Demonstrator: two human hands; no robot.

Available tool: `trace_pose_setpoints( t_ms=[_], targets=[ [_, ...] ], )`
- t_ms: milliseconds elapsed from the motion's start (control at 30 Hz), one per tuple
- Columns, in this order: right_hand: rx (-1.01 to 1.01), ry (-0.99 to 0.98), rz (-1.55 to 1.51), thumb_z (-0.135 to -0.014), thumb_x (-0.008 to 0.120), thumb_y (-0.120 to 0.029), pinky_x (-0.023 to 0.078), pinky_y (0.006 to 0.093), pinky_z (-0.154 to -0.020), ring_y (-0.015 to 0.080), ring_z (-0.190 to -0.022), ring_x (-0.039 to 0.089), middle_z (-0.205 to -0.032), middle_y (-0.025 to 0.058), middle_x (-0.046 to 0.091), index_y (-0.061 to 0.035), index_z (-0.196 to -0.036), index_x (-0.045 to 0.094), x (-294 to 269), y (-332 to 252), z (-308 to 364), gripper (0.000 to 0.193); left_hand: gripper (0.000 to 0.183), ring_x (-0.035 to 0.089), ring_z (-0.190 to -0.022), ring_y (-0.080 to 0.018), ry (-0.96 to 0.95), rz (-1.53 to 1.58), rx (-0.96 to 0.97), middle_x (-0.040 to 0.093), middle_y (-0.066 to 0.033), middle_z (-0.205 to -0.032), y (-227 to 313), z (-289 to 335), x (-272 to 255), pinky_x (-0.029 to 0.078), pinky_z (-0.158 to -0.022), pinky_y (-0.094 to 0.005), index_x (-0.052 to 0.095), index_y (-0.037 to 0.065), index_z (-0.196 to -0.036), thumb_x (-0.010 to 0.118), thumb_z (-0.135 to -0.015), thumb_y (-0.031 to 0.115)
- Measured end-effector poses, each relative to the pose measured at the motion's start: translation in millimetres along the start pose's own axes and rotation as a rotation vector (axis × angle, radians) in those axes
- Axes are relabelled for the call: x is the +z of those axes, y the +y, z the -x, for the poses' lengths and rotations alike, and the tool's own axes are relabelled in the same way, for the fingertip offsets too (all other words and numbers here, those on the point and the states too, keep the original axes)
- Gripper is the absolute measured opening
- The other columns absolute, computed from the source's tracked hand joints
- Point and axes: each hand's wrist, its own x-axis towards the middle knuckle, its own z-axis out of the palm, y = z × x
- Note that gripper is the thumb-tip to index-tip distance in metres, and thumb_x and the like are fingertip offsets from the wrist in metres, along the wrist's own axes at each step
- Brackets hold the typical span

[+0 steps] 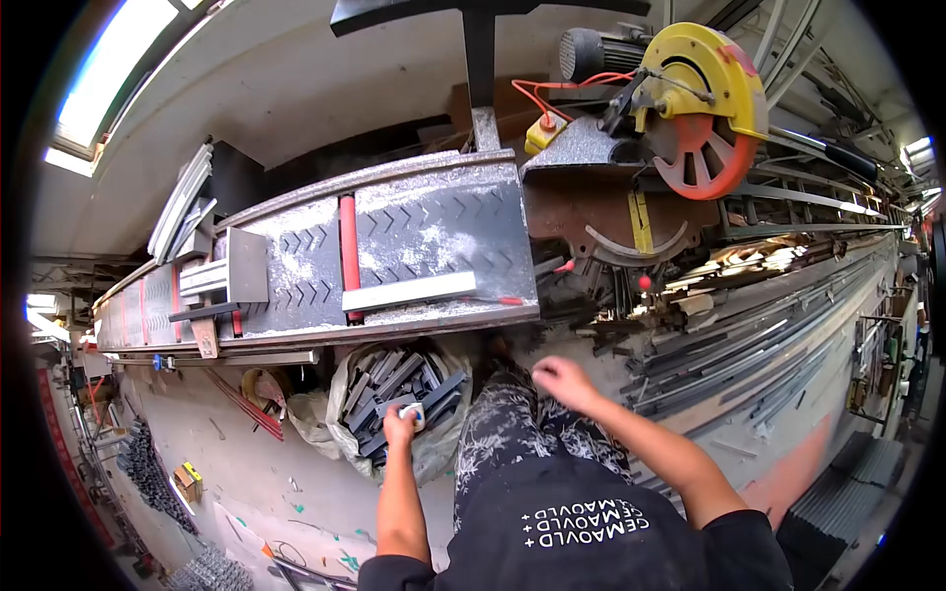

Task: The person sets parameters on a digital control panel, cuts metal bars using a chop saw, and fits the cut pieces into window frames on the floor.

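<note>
My left hand (397, 426) is closed round a small white, blue and yellow object (418, 418), too small to name. It is over a pale woven sack (345, 441) full of grey metal profile offcuts (394, 379). My right hand (560, 380) hangs above my right thigh, its fingers curled in, with nothing visible in them. Ahead, a silver metal profile (412, 292) lies along the front edge of a long roller bench (434, 236) with red rollers.
A yellow cut-off saw (700, 79) with an orange disc guard stands right of the bench. Several long metal profiles (749, 335) lie stacked at the right. More cut pieces (222, 271) sit on the bench's left part. A small yellow box (187, 481) is on the floor.
</note>
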Motion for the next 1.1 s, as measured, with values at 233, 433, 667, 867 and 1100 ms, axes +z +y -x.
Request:
trace_pose_setpoints(
  t_ms=[233, 433, 667, 867, 1100],
  targets=[
    [-0.109, 0.133, -0.137, -0.087, 0.064, -0.023, 0.051, 0.0357, -0.075, 0.0256, -0.083, 0.066, -0.089, 0.0136, 0.069, -0.0013, -0.099, 0.067, -30, -77, -78, 0.025, 0.048, 0.065, -0.099, -0.0368, 0.288, -0.085, -0.032, 0.067, -0.0224, -0.107, -40, -43, -45, 0.050, -0.091, -0.0433, 0.062, 0.001, -0.116, 0.073, -0.071, 0.012],
    [-0.467, 0.365, 0.085, -0.088, 0.063, -0.023, 0.050, 0.0383, -0.081, 0.0302, -0.091, 0.064, -0.096, 0.0144, 0.066, -0.0031, -0.102, 0.066, -123, -174, -125, 0.025, 0.052, 0.053, -0.114, -0.0410, 0.512, -0.170, -0.202, 0.055, -0.0241, -0.121, 48, -15, -47, 0.043, -0.097, -0.0468, 0.050, -0.004, -0.125, 0.071, -0.081, 0.014],
    [-1.122, 1.064, 0.362, -0.087, 0.064, -0.016, 0.049, 0.0411, -0.068, 0.0314, -0.078, 0.059, -0.082, 0.0115, 0.061, -0.0079, -0.123, 0.060, -270, -383, -158, 0.037, 0.032, 0.055, -0.097, -0.0409, 0.579, 0.068, 0.109, 0.061, -0.0234, -0.099, 105, -12, -18, 0.044, -0.089, -0.0485, 0.060, -0.002, -0.101, 0.067, -0.078, 0.020],
    [-1.028, 1.209, 0.759, -0.088, 0.063, -0.025, 0.050, 0.0387, -0.061, 0.0258, -0.069, 0.058, -0.071, 0.0069, 0.057, -0.0158, -0.134, 0.055, -310, -432, -198, 0.048, 0.025, 0.062, -0.084, -0.0387, 0.443, 0.245, 0.035, 0.066, -0.0214, -0.087, 112, -4, 43, 0.048, -0.081, -0.0457, 0.063, -0.004, -0.086, 0.069, -0.074, 0.018],
    [-1.166, 1.221, 0.693, -0.083, 0.067, -0.019, 0.048, 0.0383, -0.058, 0.0258, -0.064, 0.057, -0.067, 0.0069, 0.056, -0.0119, -0.126, 0.060, -311, -440, -213, 0.044, 0.024, 0.064, -0.081, -0.0327, 0.338, 0.251, -0.251, 0.067, -0.0167, -0.089, 65, 20, 70, 0.051, -0.071, -0.0450, 0.062, 0.000, -0.093, 0.067, -0.081, 0.020]
  ],
)
